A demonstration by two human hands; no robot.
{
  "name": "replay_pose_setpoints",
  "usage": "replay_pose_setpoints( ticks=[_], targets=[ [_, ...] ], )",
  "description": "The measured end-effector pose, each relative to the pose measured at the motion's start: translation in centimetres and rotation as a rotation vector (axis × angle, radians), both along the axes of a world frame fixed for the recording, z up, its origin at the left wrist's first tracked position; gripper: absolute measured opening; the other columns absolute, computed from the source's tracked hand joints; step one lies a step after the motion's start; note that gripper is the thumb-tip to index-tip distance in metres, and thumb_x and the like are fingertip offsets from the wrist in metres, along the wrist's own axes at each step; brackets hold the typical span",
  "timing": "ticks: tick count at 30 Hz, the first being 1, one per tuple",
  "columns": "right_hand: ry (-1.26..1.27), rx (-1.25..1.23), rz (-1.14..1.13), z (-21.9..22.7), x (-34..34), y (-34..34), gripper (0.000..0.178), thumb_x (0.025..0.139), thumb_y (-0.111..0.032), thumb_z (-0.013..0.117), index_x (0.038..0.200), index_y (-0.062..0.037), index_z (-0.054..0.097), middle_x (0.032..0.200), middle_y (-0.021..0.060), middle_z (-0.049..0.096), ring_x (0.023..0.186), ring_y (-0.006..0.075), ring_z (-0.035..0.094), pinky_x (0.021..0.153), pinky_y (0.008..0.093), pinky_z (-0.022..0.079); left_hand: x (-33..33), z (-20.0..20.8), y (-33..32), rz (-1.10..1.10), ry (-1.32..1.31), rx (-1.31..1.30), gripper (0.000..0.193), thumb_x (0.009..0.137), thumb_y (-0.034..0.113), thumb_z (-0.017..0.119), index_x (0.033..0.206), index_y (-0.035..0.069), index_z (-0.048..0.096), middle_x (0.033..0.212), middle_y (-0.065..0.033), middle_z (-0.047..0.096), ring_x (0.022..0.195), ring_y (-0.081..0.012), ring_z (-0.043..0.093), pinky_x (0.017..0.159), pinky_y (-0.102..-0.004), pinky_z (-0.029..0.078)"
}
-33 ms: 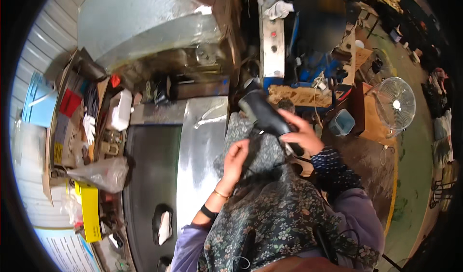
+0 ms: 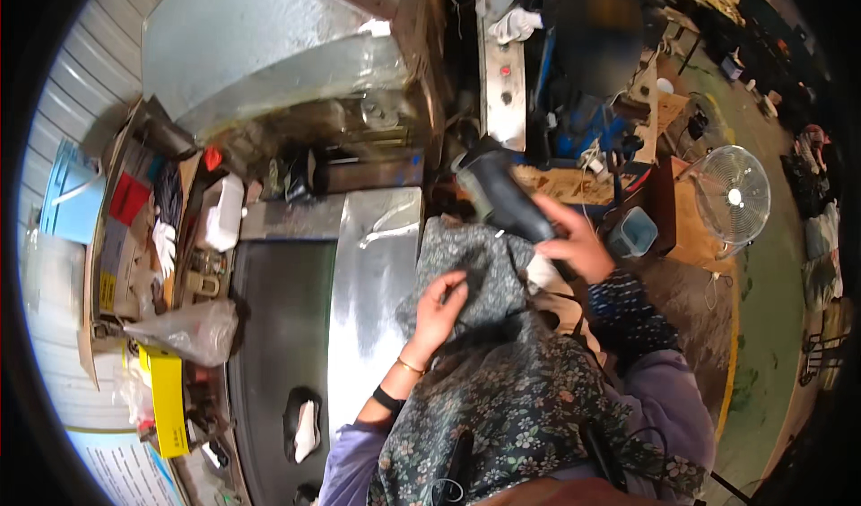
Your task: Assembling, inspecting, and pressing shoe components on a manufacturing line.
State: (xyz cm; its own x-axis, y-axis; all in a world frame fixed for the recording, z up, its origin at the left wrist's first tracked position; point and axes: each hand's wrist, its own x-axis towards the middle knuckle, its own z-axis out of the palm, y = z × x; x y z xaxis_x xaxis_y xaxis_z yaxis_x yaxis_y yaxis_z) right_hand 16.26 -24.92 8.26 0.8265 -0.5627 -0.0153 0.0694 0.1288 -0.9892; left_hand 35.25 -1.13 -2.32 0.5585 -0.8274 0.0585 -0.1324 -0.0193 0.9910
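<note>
My right hand (image 2: pixel 578 244) grips a black boot (image 2: pixel 504 194) near one end, thumb on the near side and fingers over the far side. The boot lies tilted above my lap, its other end pointing away to the upper left, slightly blurred. Closer to me and lower left, my left hand (image 2: pixel 438 311) is held apart from the boot, over the grey patterned cloth (image 2: pixel 475 259) on my lap. Its fingers are curled in toward the thumb; whether anything small is pinched there cannot be made out.
Left of me runs a dark conveyor belt (image 2: pixel 282 327) beside a shiny metal plate (image 2: pixel 372 282); a black shoe with a white inside (image 2: pixel 306 430) lies on the belt. A blue-framed machine (image 2: pixel 583 134) stands ahead. A round fan (image 2: pixel 735 198) and a blue bin (image 2: pixel 633 233) are at right.
The boot in my right hand has shifted slightly to the right. My left hand has dropped slightly toward me, widening its distance from the boot.
</note>
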Motion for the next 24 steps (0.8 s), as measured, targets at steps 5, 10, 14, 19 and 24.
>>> replay_pose_setpoints(
  ticks=[5, 10, 14, 19, 24],
  targets=[
    [-0.007, -0.622, -0.556, 4.2, -2.1, -17.5, 0.077, 0.072, -0.003, 0.082, 0.144, -0.0006, 0.054, 0.142, 0.0134, 0.054, 0.133, 0.0242, 0.050, 0.109, 0.0369, 0.042, 1.0, -3.6, 0.9, -0.135, -0.653, 0.189, 0.026, 0.089, 0.021, 0.071, 0.108, 0.004, 0.070, 0.112, -0.0150, 0.070, 0.106, -0.0370, 0.064, 0.093, -0.0428, 0.051],
    [0.559, -1.133, -0.907, 7.8, -3.7, -31.1, 0.073, 0.075, -0.021, 0.078, 0.143, -0.0075, 0.058, 0.137, 0.0218, 0.056, 0.127, 0.0368, 0.055, 0.105, 0.0397, 0.045, 0.9, -6.3, 0.2, 0.002, -0.564, 0.202, 0.016, 0.091, 0.020, 0.069, 0.098, 0.007, 0.075, 0.109, -0.0076, 0.073, 0.100, -0.0307, 0.067, 0.089, -0.0394, 0.052],
    [0.512, -0.918, -0.566, 9.2, -4.2, -35.2, 0.071, 0.075, -0.026, 0.078, 0.142, -0.0120, 0.060, 0.142, 0.0207, 0.057, 0.125, 0.0350, 0.059, 0.103, 0.0385, 0.047, 0.8, -6.2, -0.7, 0.065, -0.581, 0.221, 0.013, 0.091, 0.018, 0.068, 0.094, 0.008, 0.076, 0.103, -0.0056, 0.074, 0.094, -0.0288, 0.068, 0.084, -0.0378, 0.053],
    [0.781, -1.139, -0.658, 7.3, -1.7, -33.8, 0.082, 0.068, -0.040, 0.079, 0.145, -0.0227, 0.058, 0.142, 0.0334, 0.051, 0.119, 0.0415, 0.061, 0.100, 0.0404, 0.051, 0.3, -5.4, -1.1, 0.073, -0.580, 0.233, 0.011, 0.090, 0.017, 0.069, 0.091, 0.008, 0.075, 0.102, -0.0065, 0.074, 0.094, -0.0288, 0.068, 0.084, -0.0375, 0.054],
    [0.668, -1.287, -0.811, 3.9, -1.3, -31.9, 0.076, 0.076, -0.047, 0.075, 0.147, -0.0289, 0.055, 0.145, 0.0338, 0.046, 0.121, 0.0533, 0.055, 0.100, 0.0504, 0.050, 0.0, -6.2, -0.9, 0.072, -0.625, 0.231, 0.011, 0.090, 0.017, 0.070, 0.091, 0.007, 0.076, 0.102, -0.0069, 0.075, 0.093, -0.0292, 0.069, 0.085, -0.0379, 0.054]
  ],
)
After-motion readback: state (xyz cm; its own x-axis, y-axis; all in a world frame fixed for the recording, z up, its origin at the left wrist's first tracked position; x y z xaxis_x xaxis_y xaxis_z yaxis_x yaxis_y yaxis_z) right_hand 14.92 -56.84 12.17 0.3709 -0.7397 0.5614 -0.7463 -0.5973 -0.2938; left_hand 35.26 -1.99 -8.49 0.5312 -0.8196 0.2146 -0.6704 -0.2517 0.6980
